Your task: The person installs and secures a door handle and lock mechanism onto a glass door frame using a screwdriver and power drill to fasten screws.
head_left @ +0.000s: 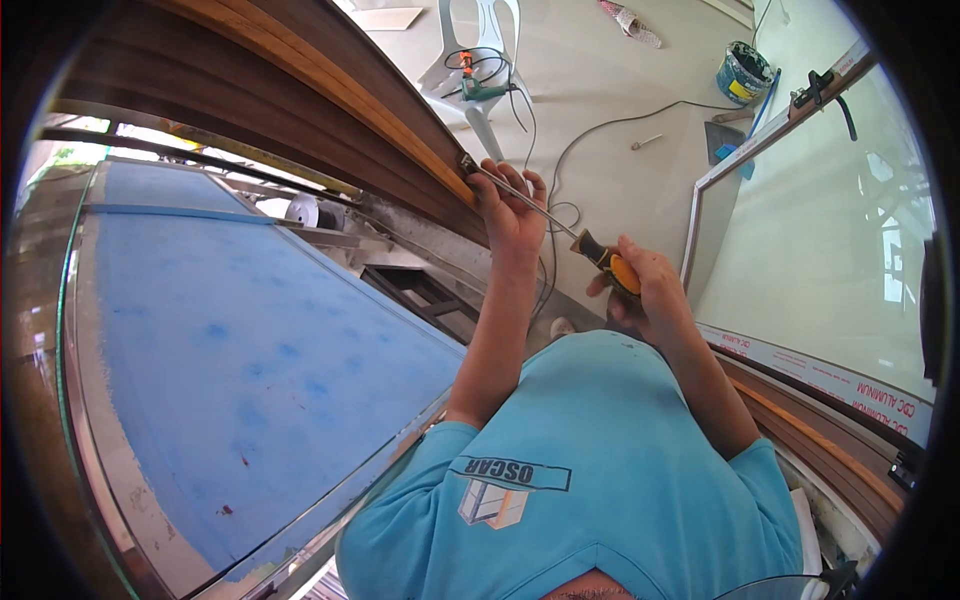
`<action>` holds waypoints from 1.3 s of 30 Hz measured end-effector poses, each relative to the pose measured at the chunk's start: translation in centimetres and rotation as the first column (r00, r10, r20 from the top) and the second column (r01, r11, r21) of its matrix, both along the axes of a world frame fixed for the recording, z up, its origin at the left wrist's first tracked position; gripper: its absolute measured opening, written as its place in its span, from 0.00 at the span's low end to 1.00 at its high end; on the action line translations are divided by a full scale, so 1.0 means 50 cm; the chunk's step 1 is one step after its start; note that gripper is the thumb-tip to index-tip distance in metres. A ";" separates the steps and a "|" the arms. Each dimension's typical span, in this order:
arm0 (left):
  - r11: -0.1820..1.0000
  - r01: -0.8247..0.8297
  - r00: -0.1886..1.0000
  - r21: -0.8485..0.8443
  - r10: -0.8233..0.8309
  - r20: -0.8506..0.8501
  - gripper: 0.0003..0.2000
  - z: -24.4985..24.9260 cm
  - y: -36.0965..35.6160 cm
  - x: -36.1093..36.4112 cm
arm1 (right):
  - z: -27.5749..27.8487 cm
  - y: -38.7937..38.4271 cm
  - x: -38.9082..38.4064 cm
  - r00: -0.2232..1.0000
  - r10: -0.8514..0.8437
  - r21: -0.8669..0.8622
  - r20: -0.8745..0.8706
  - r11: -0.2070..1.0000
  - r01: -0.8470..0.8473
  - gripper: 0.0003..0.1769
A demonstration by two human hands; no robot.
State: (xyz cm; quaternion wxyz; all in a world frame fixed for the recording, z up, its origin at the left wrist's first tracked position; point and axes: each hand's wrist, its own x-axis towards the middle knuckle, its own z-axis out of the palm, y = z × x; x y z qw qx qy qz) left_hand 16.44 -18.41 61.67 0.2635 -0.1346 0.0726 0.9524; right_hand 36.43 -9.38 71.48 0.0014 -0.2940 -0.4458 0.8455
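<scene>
My right hand is wrapped round the black and yellow handle of a screwdriver. The long metal shaft slants up and left to a small metal fitting on the edge of a brown window frame. Close to that fitting, the thumb and curled fingers of my left hand close round the tip end of the shaft. Whether a screw sits under the tip is too small to tell.
A green corded drill rests on a pale plastic chair. Its cable loops across the floor. A paint bucket stands at the back right. An open glass panel is at right; a blue-coated panel at left.
</scene>
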 end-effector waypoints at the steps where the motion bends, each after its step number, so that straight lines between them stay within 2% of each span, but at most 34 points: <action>1: 1.000 0.000 1.000 0.003 0.000 -0.004 0.14 -0.003 0.003 -0.004 | 0.000 0.006 0.001 0.999 0.037 -0.148 0.015 0.988 -0.035 0.15; 2: 1.000 0.015 1.000 0.016 -0.015 -0.021 0.14 -0.008 0.001 -0.006 | -0.019 -0.002 0.006 1.000 0.016 0.020 -0.003 1.000 -0.016 0.16; 4: 0.999 0.028 0.999 0.025 -0.027 -0.037 0.14 -0.011 -0.003 -0.005 | -0.018 -0.022 0.015 1.000 0.000 0.183 -0.022 0.983 0.004 0.17; 6: 1.000 0.004 1.000 0.003 -0.004 -0.006 0.13 -0.004 -0.002 -0.003 | 0.005 -0.041 0.017 0.993 -0.064 0.445 -0.100 0.890 0.102 0.15; 9: 1.000 0.011 1.000 0.011 -0.010 -0.030 0.13 -0.008 -0.002 -0.003 | -0.024 -0.037 0.027 0.988 -0.129 0.486 -0.082 0.860 0.153 0.15; 13: 1.000 0.008 0.999 0.006 -0.008 -0.038 0.13 -0.011 0.001 -0.003 | 0.009 -0.052 0.027 0.983 -0.141 0.485 -0.118 0.856 0.181 0.17; 14: 1.000 0.012 0.999 0.013 -0.012 -0.030 0.14 -0.010 0.001 -0.004 | -0.006 -0.062 0.024 0.953 -0.146 0.610 -0.265 0.740 0.283 0.18; 16: 1.000 0.019 1.000 0.019 -0.018 -0.020 0.14 -0.009 0.000 -0.004 | -0.025 -0.066 0.028 0.907 -0.125 0.697 -0.403 0.599 0.393 0.20; 18: 1.000 -0.007 1.000 -0.003 0.007 -0.015 0.15 -0.006 0.002 -0.002 | -0.036 -0.056 0.042 0.956 -0.180 0.577 -0.233 0.765 0.284 0.18; 19: 1.000 -0.005 1.000 -0.003 0.005 -0.014 0.15 -0.005 0.002 -0.001 | -0.035 -0.056 0.043 0.956 -0.182 0.577 -0.232 0.765 0.286 0.18; 21: 1.000 -0.007 1.000 -0.011 0.007 -0.016 0.15 -0.001 0.001 -0.001 | -0.031 -0.057 0.039 0.970 -0.159 0.351 -0.183 0.911 0.216 0.16; 22: 1.000 -0.007 1.000 -0.014 0.007 -0.017 0.15 -0.004 0.001 -0.004 | -0.028 -0.063 0.037 0.970 -0.159 0.348 -0.184 0.912 0.216 0.16; 23: 1.000 -0.011 1.000 -0.023 0.011 -0.014 0.15 -0.008 0.001 -0.006 | -0.025 -0.072 0.038 0.953 -0.159 0.457 -0.258 0.849 0.265 0.15; 25: 0.999 -0.018 1.000 -0.029 0.018 -0.012 0.14 -0.011 0.001 -0.007 | -0.027 -0.075 0.036 0.932 -0.145 0.554 -0.332 0.770 0.317 0.15; 27: 0.999 -0.009 0.999 -0.036 0.007 -0.041 0.14 -0.011 -0.003 -0.005 | -0.040 -0.072 0.029 0.919 -0.231 0.433 -0.319 0.827 0.359 0.16; 28: 0.999 -0.013 0.999 -0.037 0.011 -0.041 0.14 -0.004 -0.002 -0.003 | -0.034 -0.063 0.028 0.920 -0.228 0.433 -0.320 0.829 0.356 0.16; 30: 0.996 -0.034 0.999 -0.078 0.035 0.014 0.14 0.008 -0.001 0.002 | -0.014 -0.044 0.028 0.968 -0.177 0.247 -0.178 0.944 0.218 0.14; 31: 0.996 -0.035 0.999 -0.083 0.037 0.013 0.14 0.005 -0.002 0.003 | -0.021 -0.053 0.027 0.968 -0.177 0.242 -0.178 0.946 0.217 0.14; 32: 0.996 -0.032 0.999 -0.080 0.033 0.015 0.15 0.001 -0.001 0.001 | -0.033 -0.065 0.021 0.933 -0.179 0.453 -0.313 0.835 0.313 0.16; 34: 0.996 -0.028 1.000 -0.082 0.029 0.012 0.15 -0.004 0.000 -0.003 | -0.036 -0.066 0.020 0.883 -0.149 0.611 -0.445 0.671 0.421 0.18; 36: 0.996 -0.014 1.000 -0.085 0.012 -0.024 0.16 -0.010 -0.002 -0.005 | -0.021 -0.050 0.029 0.965 -0.149 0.317 -0.214 0.924 0.213 0.19; 39: 0.990 -0.028 1.000 -0.137 0.029 0.000 0.16 0.001 -0.001 -0.002 | -0.019 -0.042 0.031 0.956 -0.147 0.307 -0.255 0.925 0.224 0.19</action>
